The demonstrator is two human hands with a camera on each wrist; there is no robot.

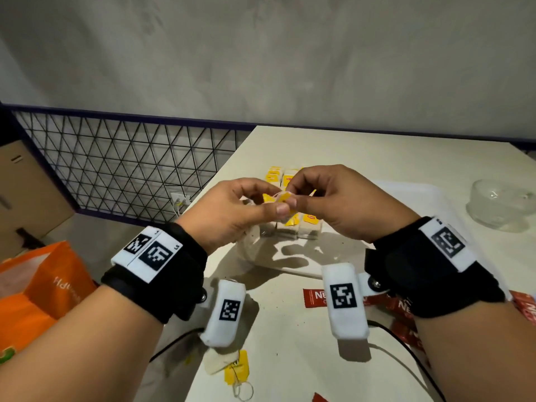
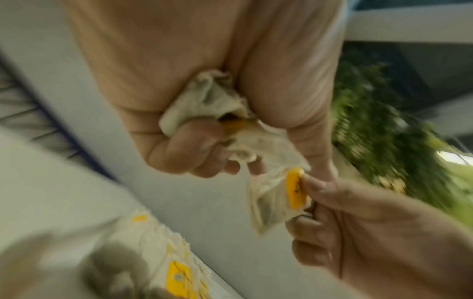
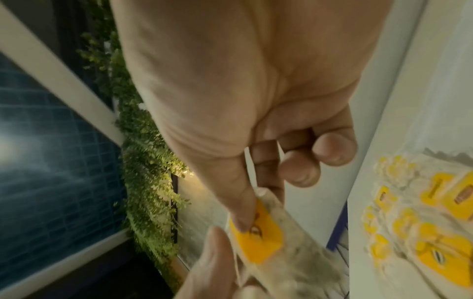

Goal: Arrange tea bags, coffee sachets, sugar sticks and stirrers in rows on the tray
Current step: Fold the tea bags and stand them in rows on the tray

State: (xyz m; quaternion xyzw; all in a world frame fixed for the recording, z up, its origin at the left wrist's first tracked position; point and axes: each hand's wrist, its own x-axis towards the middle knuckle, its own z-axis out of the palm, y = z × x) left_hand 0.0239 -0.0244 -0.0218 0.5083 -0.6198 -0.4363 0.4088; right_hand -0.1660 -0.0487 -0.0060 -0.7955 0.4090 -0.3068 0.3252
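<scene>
Both hands are raised over the white tray [image 1: 412,190], meeting above its near-left part. Left hand [image 1: 232,210] has fingers curled round crumpled tea bags [image 2: 204,101], thumb and forefinger pinching toward the yellow tag [image 1: 282,197]. Right hand [image 1: 333,198] pinches that same tag btwn thumb and forefinger, other fingers loosely curled; the tag's tea bag [image 2: 266,202] hangs btwn the two hands. Rows of tea bags w/ yellow tags [image 1: 309,224] lie on the tray under the hands. A loose tea bag [image 1: 229,364] sits at the table's [image 1: 290,343] near-left edge. Red coffee sachets [image 1: 314,297] lie along the table's near side, by the right wrist. Glass bowl [image 1: 501,204] stands at the far-right, touching the tray's right edge. An orange bag [image 1: 43,285] sits off the table's left edge.
</scene>
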